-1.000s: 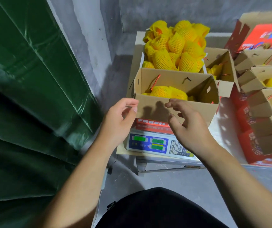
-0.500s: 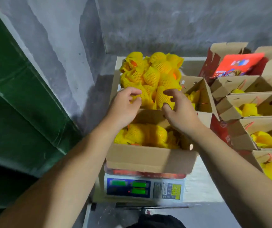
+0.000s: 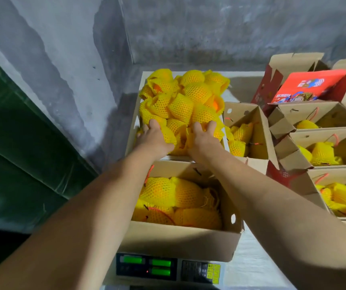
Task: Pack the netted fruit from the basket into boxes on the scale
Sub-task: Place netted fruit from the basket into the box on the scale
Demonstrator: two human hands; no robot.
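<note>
A white basket (image 3: 133,124) at the back holds a heap of yellow netted fruit (image 3: 185,95). My left hand (image 3: 153,140) lies over a netted fruit at the heap's near left, its thumb curled round it. To its right, my right hand (image 3: 202,140) digs its fingers into another netted fruit at the near right. An open cardboard box (image 3: 178,243) stands on the scale (image 3: 147,266), just in front of the basket and under my forearms. Several netted fruit (image 3: 168,192) lie in that box.
Several open cardboard boxes (image 3: 335,155) with netted fruit stand in a row on the right, and one (image 3: 257,130) is beside the basket. A red printed box (image 3: 306,86) is at the back right. Grey walls close the corner behind; a green sheet (image 3: 21,164) hangs on the left.
Both hands have left the front of the box on the scale and reached forward over it into the basket's heap, where they now grip fruit. The view has tilted down.
</note>
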